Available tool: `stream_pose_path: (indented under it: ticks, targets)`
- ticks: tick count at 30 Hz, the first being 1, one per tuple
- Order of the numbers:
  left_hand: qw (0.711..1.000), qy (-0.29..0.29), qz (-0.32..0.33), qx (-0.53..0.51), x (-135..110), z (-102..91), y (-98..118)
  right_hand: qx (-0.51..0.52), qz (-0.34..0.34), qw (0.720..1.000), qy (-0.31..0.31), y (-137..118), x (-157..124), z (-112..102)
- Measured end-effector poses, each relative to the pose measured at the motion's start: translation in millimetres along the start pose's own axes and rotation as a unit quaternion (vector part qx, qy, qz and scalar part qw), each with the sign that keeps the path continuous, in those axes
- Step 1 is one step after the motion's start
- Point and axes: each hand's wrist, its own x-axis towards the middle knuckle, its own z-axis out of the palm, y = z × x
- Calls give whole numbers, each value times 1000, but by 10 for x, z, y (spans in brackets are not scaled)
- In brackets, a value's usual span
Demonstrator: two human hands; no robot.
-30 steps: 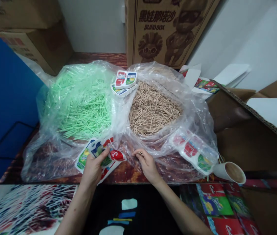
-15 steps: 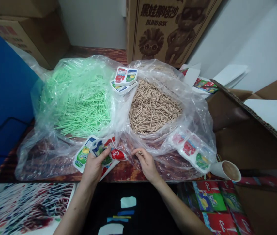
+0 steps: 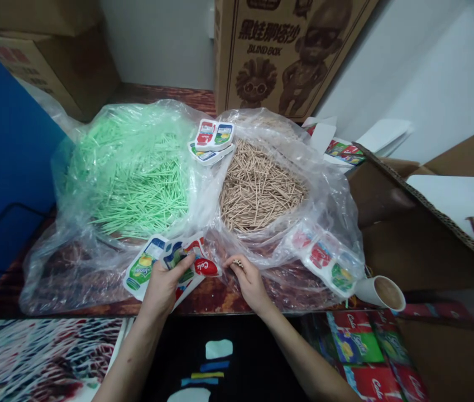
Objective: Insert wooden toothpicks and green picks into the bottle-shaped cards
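My left hand is closed on a printed pouch with a red Cola picture, its thumb pressed on the front. Under that hand a flat printed pouch with a Sprite-like picture lies at the table's front edge. My right hand pinches a small bundle of brown sticks, their ends showing between the fingertips, just right of the pouch. Behind it is a clear bag of brown sticks. A clear bag of light green sticks sits behind my left hand.
Stacked printed pouches rest between the bags. Another printed pouch lies under plastic at right, beside a tipped paper cup. An open cardboard box stands on the right; a Blind Box carton stands behind.
The Cola pouch in my left hand has shifted slightly right and turned a little. My right hand stays almost in place with its sticks. The camera view has moved slightly.
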Motion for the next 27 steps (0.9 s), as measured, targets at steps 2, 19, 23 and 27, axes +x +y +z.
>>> stream_pose_path:
  ticks: [2,19,23,27]
  targets:
    - [1000,6,-5,2,-7,-32,-3,1,1,1000,0,9,9,1]
    - [999,-1,-32,20,26,-82,-40,5,41,990,136,-247,937,-980]
    - [999,-12,-42,30,6,-75,-77,-40,37,991,121,-199,1249,-1015]
    - [998,-11,-49,29,-2,-113,-84,-32,-28,997,67,-281,1138,-798]
